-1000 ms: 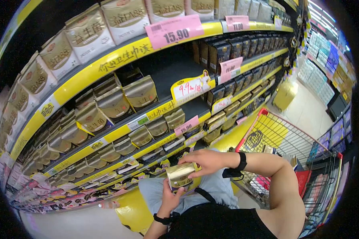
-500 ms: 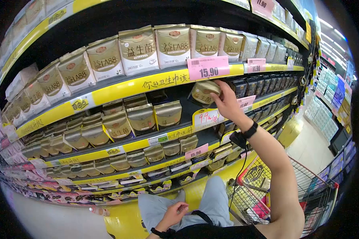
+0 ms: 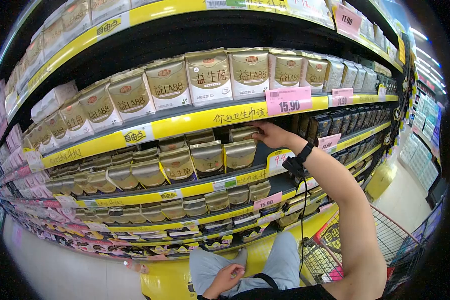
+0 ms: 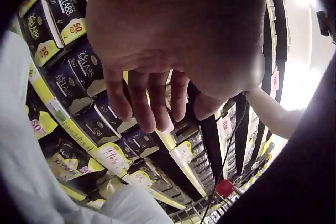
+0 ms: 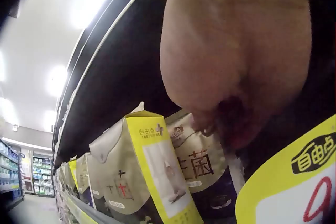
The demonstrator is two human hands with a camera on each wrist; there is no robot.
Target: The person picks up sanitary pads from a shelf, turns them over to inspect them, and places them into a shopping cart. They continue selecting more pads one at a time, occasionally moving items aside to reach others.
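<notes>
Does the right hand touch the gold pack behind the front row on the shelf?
Touching. In the head view the right hand grips the gold pack by its top edge, with no gap.

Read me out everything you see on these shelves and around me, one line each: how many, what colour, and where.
gold pack: one, gold, second shelf from the top, behind the front packs, gripped by the right hand
other gold packs: many, gold and cream, in rows along the shelves
dark packs: many, black, right stretch of the shelves
shelf edges: several, yellow, along the front of each shelf
price tags: several, pink, on the shelf edges
shopping cart: one, wire with a red rim, lower right
wristband: one, black, on the right wrist
right hand: one, up at the shelf, gripping the gold pack
left hand: one, low at the lap, holding nothing
</notes>
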